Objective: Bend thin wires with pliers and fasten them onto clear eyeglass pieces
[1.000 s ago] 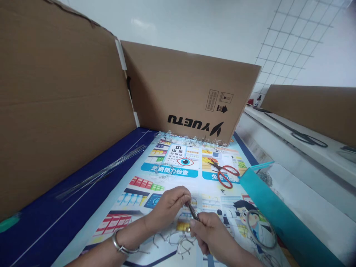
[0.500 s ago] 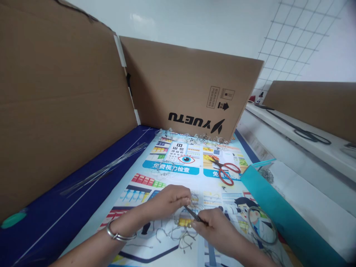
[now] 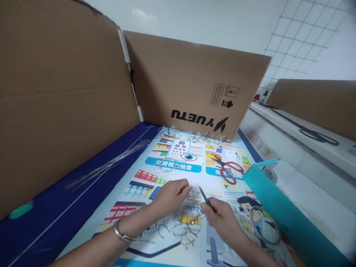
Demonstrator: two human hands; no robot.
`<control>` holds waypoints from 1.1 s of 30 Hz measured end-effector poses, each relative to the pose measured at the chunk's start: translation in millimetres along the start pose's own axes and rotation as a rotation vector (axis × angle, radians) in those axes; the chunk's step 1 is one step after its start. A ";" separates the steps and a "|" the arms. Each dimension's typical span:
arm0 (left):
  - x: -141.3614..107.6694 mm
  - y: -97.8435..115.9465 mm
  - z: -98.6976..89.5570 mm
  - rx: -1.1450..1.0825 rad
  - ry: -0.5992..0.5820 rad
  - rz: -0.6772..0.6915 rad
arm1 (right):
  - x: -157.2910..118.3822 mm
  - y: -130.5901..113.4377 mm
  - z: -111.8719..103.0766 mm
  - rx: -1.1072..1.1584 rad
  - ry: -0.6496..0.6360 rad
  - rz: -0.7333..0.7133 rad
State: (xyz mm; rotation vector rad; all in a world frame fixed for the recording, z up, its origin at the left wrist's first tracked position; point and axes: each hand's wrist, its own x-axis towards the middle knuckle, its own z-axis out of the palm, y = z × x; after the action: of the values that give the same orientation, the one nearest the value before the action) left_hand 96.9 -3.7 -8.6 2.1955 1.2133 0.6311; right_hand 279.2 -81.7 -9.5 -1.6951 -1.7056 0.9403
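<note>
My left hand [image 3: 175, 193], a silver bangle [image 3: 125, 233] on its wrist, is closed in a pinch on thin wire near the middle of the printed sheet. To its right, my right hand [image 3: 218, 214] grips a dark pointed tool [image 3: 205, 196], whose tip points up and to the left, apart from the left hand. Bent wire pieces [image 3: 188, 237] lie below and between the hands. Red-handled scissors [image 3: 228, 171] rest open on the sheet beyond my right hand.
Cardboard panels [image 3: 191, 78] stand at the back and left. Small wire pieces line the back panel's foot. Straight wires [image 3: 111, 163] lie on the blue cloth at left. A wire coil [image 3: 265, 225] and a teal-edged box [image 3: 292, 211] are at right.
The dark tool's tip has moved away from my left hand and now points more upward. My right hand has shifted slightly right. The camera view has shifted a little.
</note>
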 end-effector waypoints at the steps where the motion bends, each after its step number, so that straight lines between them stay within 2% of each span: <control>1: -1.5 1.7 1.1 0.043 -0.004 0.004 | -0.1 -1.0 0.8 0.073 0.019 0.013; 5: -10.0 13.2 5.9 0.127 -0.047 0.033 | -0.8 -7.5 3.7 0.281 0.038 -0.011; 9: -15.1 20.2 10.4 0.064 -0.115 0.074 | -0.9 -9.5 5.2 0.370 0.030 -0.019; 12: -14.2 18.2 12.1 -0.148 -0.201 0.070 | 0.7 -7.5 4.1 0.420 0.001 0.005; 16: -10.6 12.0 13.5 -0.656 -0.304 -0.036 | 3.9 -7.7 0.1 0.454 -0.024 0.047; 18: -9.3 9.6 14.9 -0.833 -0.328 -0.066 | 5.2 -9.0 -1.5 0.461 -0.035 0.061; 23: -8.1 6.9 18.8 -0.938 -0.348 -0.126 | 6.8 -4.7 1.1 0.494 -0.065 0.021; 27: -9.3 10.2 17.5 -0.898 -0.306 -0.156 | 4.7 -0.2 3.9 0.428 -0.063 -0.005; 30: -10.2 14.1 13.9 -0.797 -0.180 -0.119 | 2.4 -2.1 2.1 0.334 -0.045 -0.066; 33: -9.8 15.4 11.0 -0.694 -0.030 -0.055 | 2.7 -3.5 -2.3 0.139 0.066 -0.145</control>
State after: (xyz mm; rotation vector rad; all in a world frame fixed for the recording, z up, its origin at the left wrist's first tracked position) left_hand 108.4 -21.5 -7.9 1.5766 0.8585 0.8402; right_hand 278.8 -78.6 -5.6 -1.4767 -1.6553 0.9032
